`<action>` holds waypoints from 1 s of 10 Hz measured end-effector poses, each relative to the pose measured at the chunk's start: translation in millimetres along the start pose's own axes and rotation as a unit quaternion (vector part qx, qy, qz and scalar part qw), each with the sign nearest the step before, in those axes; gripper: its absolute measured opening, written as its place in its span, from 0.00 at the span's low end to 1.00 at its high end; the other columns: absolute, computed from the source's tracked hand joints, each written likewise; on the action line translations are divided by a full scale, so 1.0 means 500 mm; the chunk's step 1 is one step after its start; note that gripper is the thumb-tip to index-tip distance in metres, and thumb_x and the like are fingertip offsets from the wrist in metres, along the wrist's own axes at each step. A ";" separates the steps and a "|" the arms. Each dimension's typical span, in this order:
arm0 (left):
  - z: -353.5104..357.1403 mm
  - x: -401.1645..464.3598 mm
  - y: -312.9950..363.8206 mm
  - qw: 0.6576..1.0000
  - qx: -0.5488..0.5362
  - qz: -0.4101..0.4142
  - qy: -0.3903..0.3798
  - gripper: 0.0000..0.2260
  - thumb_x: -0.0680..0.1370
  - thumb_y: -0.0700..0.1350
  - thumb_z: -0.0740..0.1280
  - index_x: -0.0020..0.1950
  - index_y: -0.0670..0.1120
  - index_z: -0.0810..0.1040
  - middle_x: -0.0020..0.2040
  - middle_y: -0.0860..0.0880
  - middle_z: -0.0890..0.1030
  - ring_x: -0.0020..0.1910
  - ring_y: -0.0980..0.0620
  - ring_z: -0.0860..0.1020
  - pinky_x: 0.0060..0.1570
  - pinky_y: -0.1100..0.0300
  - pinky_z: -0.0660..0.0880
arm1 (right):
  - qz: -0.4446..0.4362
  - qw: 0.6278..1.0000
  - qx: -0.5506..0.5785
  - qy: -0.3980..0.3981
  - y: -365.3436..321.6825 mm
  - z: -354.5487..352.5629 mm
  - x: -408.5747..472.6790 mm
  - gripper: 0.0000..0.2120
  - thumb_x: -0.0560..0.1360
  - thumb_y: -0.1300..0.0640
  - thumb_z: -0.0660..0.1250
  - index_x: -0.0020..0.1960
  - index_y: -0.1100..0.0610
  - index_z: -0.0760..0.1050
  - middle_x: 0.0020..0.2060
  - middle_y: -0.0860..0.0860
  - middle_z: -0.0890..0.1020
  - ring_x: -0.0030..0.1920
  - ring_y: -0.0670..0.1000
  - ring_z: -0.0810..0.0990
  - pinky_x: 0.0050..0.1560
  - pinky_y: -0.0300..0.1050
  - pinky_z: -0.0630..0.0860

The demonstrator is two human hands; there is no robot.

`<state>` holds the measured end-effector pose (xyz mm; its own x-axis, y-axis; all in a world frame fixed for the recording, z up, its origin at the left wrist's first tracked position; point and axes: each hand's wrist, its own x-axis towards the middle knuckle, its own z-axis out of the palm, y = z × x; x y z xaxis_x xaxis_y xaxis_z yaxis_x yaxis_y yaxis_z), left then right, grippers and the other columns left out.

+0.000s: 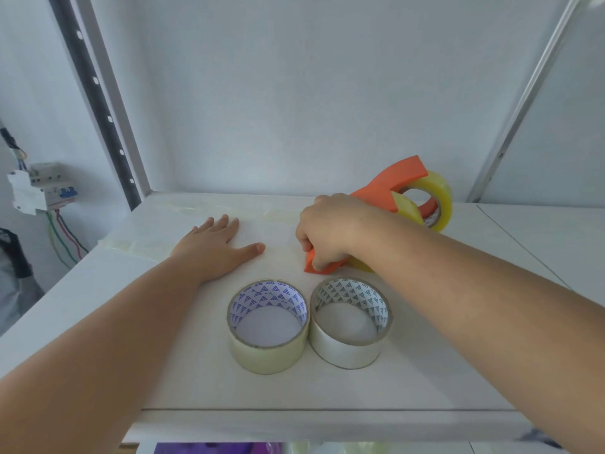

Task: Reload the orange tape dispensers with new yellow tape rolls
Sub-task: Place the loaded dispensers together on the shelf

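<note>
On the white table (425, 371) the left hand (217, 247) lies flat, palm down, fingers straight and slightly spread, thumb pointing toward the right hand; it holds nothing. The right hand (330, 232) is curled around an orange tape dispenser (316, 262), gripping it near the middle of the table. Only the dispenser's lower orange edge shows under the fingers, with a bit of yellow tape (360, 264) just behind it; how the roll sits in this dispenser is hard to tell, since the hand and forearm cover most of it.

Behind the right hand, toward the table's far right edge, a second orange tape dispenser (394, 180) stands with a yellow tape roll (438, 198) loaded in it; the roll's open centre faces the camera.

Nearer the front edge, two more rolls lie flat, side by side and touching. The left roll (266, 350) is pale cream, the right roll (347, 350) silvery white; both have cores printed with small triangles inside.

Off the table's left edge, an electrical breaker box (36, 190) hangs on the wall with coloured wires below it.
</note>
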<state>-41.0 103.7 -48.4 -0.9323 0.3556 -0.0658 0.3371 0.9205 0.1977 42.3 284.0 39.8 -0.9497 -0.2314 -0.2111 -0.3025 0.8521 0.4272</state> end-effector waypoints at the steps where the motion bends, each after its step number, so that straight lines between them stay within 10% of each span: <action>1: -0.001 0.000 -0.001 1.000 -0.002 0.000 -0.001 0.40 0.73 0.72 0.50 0.79 0.52 0.48 0.79 0.53 0.46 0.77 0.52 0.45 0.75 0.53 0.43 | 0.007 1.000 -0.001 -0.013 -0.001 -0.005 -0.002 0.13 0.71 0.49 0.68 0.55 0.48 0.78 0.53 0.47 0.79 0.58 0.53 0.72 0.46 0.46 0.71; 10: -0.002 -0.002 -0.004 1.000 -0.012 0.000 0.000 0.40 0.73 0.72 0.51 0.79 0.53 0.48 0.79 0.55 0.47 0.77 0.53 0.45 0.74 0.54 0.43 | 0.021 0.999 0.004 -0.048 0.001 0.002 -0.013 0.16 0.73 0.49 0.64 0.61 0.42 0.73 0.58 0.43 0.77 0.59 0.50 0.74 0.57 0.50 0.64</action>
<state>-41.0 101.6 -47.7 -0.9324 0.3553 -0.0665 0.3335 0.9165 0.2208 48.5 286.7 40.4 -0.9494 -0.1497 -0.2762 -0.2615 0.8638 0.4307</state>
